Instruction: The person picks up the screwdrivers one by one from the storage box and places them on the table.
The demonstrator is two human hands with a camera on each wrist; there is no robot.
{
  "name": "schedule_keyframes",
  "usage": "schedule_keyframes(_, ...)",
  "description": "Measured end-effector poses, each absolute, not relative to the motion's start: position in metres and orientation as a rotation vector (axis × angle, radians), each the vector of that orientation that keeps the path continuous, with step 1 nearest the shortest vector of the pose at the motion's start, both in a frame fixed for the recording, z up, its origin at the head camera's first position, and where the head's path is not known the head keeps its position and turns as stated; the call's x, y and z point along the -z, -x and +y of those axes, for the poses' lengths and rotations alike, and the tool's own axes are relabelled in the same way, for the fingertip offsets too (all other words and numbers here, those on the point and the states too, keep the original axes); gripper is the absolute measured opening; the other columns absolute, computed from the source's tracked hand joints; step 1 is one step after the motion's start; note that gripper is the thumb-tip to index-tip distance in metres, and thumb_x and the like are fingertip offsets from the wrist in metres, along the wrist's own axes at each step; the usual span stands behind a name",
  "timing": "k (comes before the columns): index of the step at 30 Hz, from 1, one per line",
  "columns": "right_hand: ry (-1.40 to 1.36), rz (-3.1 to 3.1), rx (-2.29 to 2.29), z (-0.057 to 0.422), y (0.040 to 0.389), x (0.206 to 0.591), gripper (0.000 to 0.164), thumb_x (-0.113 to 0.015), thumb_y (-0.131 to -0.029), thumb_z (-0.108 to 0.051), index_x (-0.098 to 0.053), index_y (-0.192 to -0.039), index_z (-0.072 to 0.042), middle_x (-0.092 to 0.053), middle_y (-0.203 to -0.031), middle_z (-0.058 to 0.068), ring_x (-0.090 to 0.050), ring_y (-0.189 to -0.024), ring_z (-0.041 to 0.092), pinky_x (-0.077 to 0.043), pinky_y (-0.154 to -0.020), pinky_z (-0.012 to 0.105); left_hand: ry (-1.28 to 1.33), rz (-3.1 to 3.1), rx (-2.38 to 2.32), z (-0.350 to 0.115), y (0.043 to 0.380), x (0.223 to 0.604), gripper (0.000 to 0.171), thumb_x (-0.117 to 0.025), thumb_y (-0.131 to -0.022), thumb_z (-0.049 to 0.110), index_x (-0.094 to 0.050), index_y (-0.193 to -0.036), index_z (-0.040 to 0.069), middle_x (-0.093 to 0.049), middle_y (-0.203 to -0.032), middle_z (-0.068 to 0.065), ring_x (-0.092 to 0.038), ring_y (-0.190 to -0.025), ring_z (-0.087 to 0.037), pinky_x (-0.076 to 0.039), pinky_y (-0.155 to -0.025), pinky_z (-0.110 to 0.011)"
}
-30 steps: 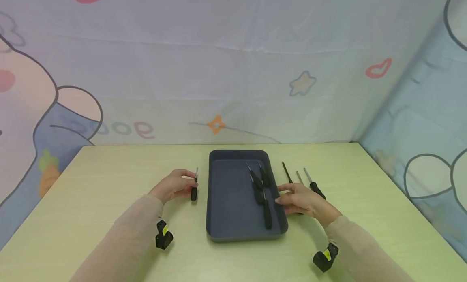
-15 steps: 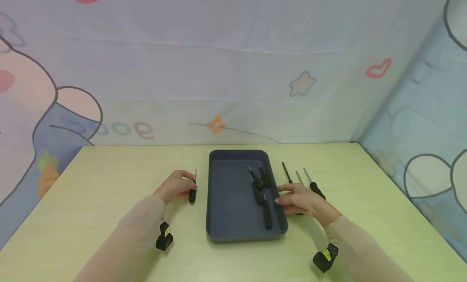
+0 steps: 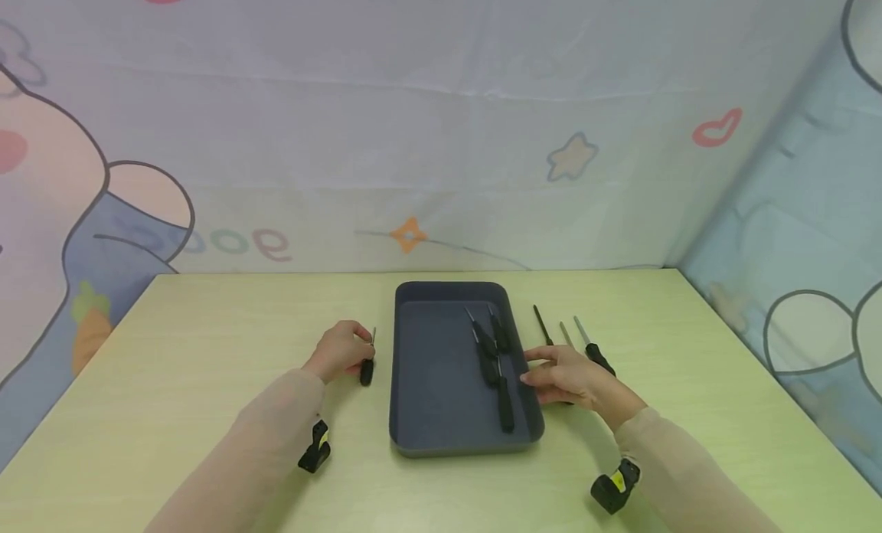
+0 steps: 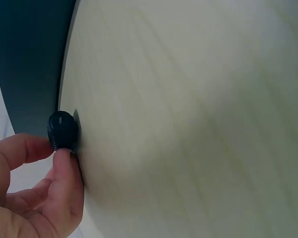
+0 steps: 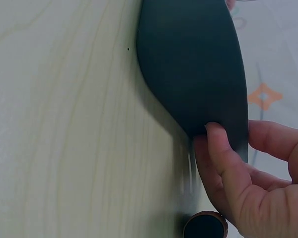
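Note:
In the head view, a dark grey tray (image 3: 430, 395) stands mid-table with several black-handled screwdrivers (image 3: 506, 407) lying along its right half. Left of it, my left hand (image 3: 342, 348) pinches a small screwdriver (image 3: 367, 371) by its black handle, shaft pointing away from me. The left wrist view shows the end of that handle (image 4: 62, 128) between thumb and finger, low over the tabletop. My right hand (image 3: 568, 376) holds the tray's right rim; in the right wrist view, its fingers (image 5: 222, 146) lie against the outer wall and at the edge.
More screwdrivers lie right of the tray, one with a black handle (image 3: 599, 358) beside my right hand and one with a dark shaft (image 3: 542, 325) partly hidden by it. A printed cloth (image 3: 448, 150) hangs behind the table (image 3: 227, 326).
My left hand has turned slightly over the screwdriver, and more of its shaft is covered. The right hand and the tray have stayed in place.

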State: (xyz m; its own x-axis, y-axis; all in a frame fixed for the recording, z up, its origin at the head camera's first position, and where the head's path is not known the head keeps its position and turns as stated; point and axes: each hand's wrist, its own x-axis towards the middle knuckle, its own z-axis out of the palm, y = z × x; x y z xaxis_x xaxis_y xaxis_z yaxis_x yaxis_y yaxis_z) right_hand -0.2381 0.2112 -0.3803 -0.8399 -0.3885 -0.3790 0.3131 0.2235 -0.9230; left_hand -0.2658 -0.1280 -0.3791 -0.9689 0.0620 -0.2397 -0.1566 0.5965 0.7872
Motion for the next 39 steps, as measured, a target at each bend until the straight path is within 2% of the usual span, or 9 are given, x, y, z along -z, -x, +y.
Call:
schedule_keyframes(12,0.060,1.948,1.671,0.210,0.238,0.380,0.062,-0.056,-0.089,0.002,-0.021,-0.139,0.015,-0.058,-0.111,0.025,-0.063,-0.093,0.027,-0.052,-0.079,0.040,0.066,2.518,-1.387,-0.131,0.269,0.383,0.028,-0.055,-0.082,-0.001,-0.052,-0.108,-0.011,-0.057,-0.093,-0.019,-0.056,-0.065,-0.017,-0.054,-0.063,-0.029)
schedule_keyframes(18,0.068,1.951,1.665,0.211,0.238,0.382,0.062,-0.056,-0.089,0.002,-0.021,-0.139,0.015,-0.057,-0.113,0.027,-0.063,-0.094,0.027,-0.052,-0.080,0.040,0.083,2.436,-1.449,-0.134,0.269,0.382,0.031,-0.055,-0.084,-0.001,-0.049,-0.112,-0.012,-0.056,-0.093,-0.017,-0.056,-0.070,-0.019,-0.053,-0.067,-0.031)
schedule_keyframes(25,0.054,1.954,1.664,0.211,0.238,0.382,0.061,-0.056,-0.089,0.002,-0.022,-0.139,0.014,-0.057,-0.112,0.026,-0.063,-0.093,0.026,-0.053,-0.079,0.039,0.074,2.386,-1.502,-0.142,0.271,0.376,0.034,-0.052,-0.087,0.001,-0.046,-0.117,-0.012,-0.051,-0.085,-0.009,-0.049,-0.069,-0.016,-0.050,-0.066,-0.028)
schedule_keyframes(31,0.063,1.968,1.658,0.211,0.239,0.382,0.062,-0.057,-0.089,0.002,-0.022,-0.139,0.015,-0.059,-0.110,0.024,-0.064,-0.090,0.025,-0.053,-0.077,0.038,0.085,2.314,-1.562,-0.148,0.273,0.372,0.037,-0.052,-0.090,0.005,-0.043,-0.123,-0.010,-0.054,-0.092,-0.008,-0.052,-0.074,-0.016,-0.051,-0.075,-0.032)
schedule_keyframes(39,0.058,1.967,1.665,0.212,0.239,0.382,0.061,-0.056,-0.089,0.002,-0.023,-0.138,0.015,-0.060,-0.109,0.023,-0.064,-0.088,0.024,-0.053,-0.076,0.036,0.072,2.249,-1.642,-0.146,0.276,0.361,0.041,-0.052,-0.089,0.007,-0.042,-0.125,-0.009,-0.055,-0.090,-0.007,-0.054,-0.072,-0.013,-0.050,-0.070,-0.025)
